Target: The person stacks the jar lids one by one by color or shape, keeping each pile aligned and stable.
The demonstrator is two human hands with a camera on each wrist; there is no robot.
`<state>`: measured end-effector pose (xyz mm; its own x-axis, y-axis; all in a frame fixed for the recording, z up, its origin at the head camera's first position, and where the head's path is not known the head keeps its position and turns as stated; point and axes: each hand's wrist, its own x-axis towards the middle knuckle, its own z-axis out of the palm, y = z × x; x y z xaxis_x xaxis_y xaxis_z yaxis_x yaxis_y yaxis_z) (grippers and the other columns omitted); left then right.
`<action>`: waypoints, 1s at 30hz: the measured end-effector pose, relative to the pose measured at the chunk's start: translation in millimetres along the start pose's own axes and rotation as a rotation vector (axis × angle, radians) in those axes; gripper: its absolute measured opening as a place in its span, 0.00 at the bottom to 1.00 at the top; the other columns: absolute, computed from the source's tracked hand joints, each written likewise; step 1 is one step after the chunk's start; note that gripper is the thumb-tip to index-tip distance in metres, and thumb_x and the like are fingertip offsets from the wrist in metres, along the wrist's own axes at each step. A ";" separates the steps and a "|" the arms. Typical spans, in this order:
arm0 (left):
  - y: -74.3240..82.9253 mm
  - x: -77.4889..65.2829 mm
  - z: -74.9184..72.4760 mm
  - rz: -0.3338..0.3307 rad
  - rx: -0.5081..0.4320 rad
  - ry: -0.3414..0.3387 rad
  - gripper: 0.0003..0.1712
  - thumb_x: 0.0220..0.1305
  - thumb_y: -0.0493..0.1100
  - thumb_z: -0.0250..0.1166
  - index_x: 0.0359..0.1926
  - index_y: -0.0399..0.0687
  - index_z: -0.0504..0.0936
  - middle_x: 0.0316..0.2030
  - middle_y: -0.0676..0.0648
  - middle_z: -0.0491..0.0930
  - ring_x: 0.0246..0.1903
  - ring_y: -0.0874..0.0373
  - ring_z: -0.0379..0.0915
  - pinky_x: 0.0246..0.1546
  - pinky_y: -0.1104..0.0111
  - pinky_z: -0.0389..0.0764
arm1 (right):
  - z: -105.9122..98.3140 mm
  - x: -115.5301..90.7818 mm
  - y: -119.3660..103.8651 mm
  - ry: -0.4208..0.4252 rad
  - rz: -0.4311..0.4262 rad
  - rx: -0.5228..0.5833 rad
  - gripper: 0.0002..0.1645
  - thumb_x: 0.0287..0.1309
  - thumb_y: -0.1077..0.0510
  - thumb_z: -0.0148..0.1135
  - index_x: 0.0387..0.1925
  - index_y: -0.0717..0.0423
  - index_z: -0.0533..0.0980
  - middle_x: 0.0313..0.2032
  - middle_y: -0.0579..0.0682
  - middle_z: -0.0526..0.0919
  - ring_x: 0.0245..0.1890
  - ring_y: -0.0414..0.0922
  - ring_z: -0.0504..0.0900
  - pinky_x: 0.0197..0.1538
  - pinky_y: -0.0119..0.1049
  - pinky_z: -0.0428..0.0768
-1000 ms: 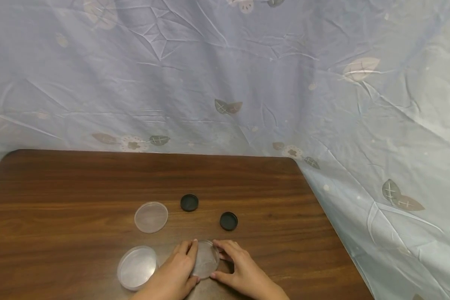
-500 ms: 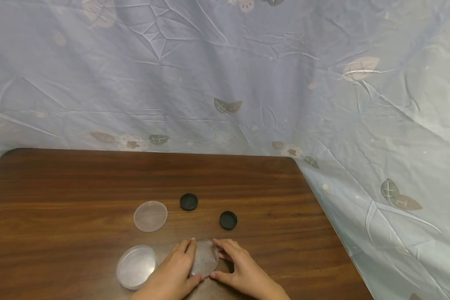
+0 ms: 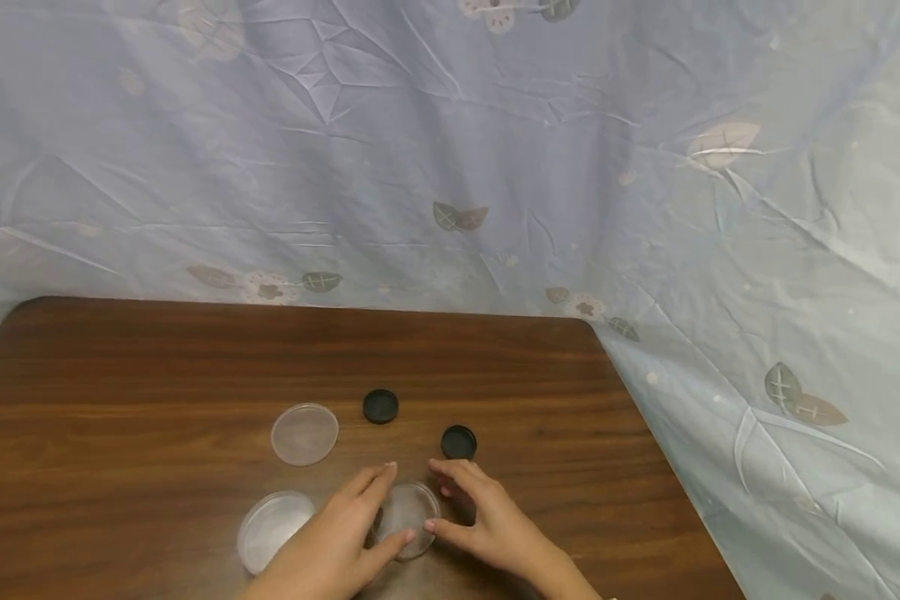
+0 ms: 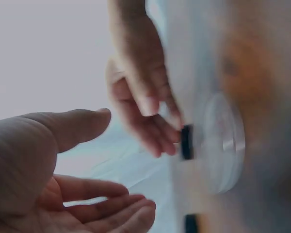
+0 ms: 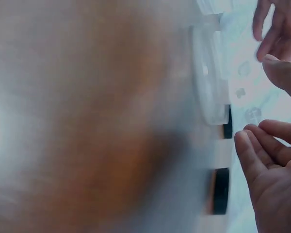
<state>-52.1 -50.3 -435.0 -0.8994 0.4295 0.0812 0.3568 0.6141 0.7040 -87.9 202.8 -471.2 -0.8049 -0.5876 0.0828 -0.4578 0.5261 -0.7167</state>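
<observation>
A clear round petri dish (image 3: 412, 504) rests on the table between my hands. My left hand (image 3: 337, 533) hovers over its left side, thumb and fingers spread, holding nothing. Over the right side is my right hand (image 3: 498, 521), also spread and free of the dish. Both wrist views show a gap between the hands and the petri dish (image 4: 228, 145), which stays on the tabletop. Part of its left edge is hidden by my left hand in the head view. Beside my left wrist lies a second clear dish (image 3: 270, 525), partly covered by that hand.
A thin clear round lid (image 3: 304, 434) lies farther back on the left. Two small black round caps (image 3: 380, 406) (image 3: 459, 442) sit behind the hands. The brown wooden table (image 3: 157, 358) ends at a patterned cloth (image 3: 390, 167) at the back and right.
Both hands held the petri dish by its sides earlier. Now they have let go and risen slightly off it, while the dish stays in place.
</observation>
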 end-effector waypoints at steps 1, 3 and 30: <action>1.2 -0.8 -6.9 0.018 -0.008 0.015 0.45 0.68 0.59 0.70 0.73 0.33 0.70 0.70 0.33 0.73 0.65 0.34 0.77 0.57 0.43 0.84 | -2.1 3.2 -1.9 0.003 -0.006 -0.012 0.43 0.67 0.44 0.69 0.73 0.63 0.67 0.67 0.58 0.77 0.60 0.53 0.83 0.66 0.44 0.83; 2.5 -2.1 -20.7 0.053 -0.007 0.058 0.42 0.70 0.60 0.68 0.73 0.38 0.72 0.69 0.36 0.75 0.63 0.38 0.79 0.55 0.46 0.86 | -5.5 10.7 -5.7 0.001 -0.022 -0.029 0.43 0.68 0.43 0.69 0.73 0.62 0.67 0.68 0.57 0.77 0.60 0.53 0.82 0.66 0.46 0.83; -141.7 12.9 -94.2 0.064 0.097 0.246 0.44 0.50 0.46 0.84 0.64 0.29 0.77 0.55 0.30 0.83 0.50 0.33 0.85 0.51 0.42 0.85 | 23.4 135.6 -32.9 -0.176 0.060 -0.055 0.52 0.63 0.44 0.74 0.78 0.58 0.60 0.70 0.55 0.70 0.70 0.48 0.75 0.70 0.27 0.76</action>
<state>-138.1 -194.1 -467.2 -0.9045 0.3026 0.3005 0.4264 0.6566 0.6222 -173.2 91.5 -452.6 -0.7551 -0.6501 -0.0853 -0.4343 0.5934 -0.6777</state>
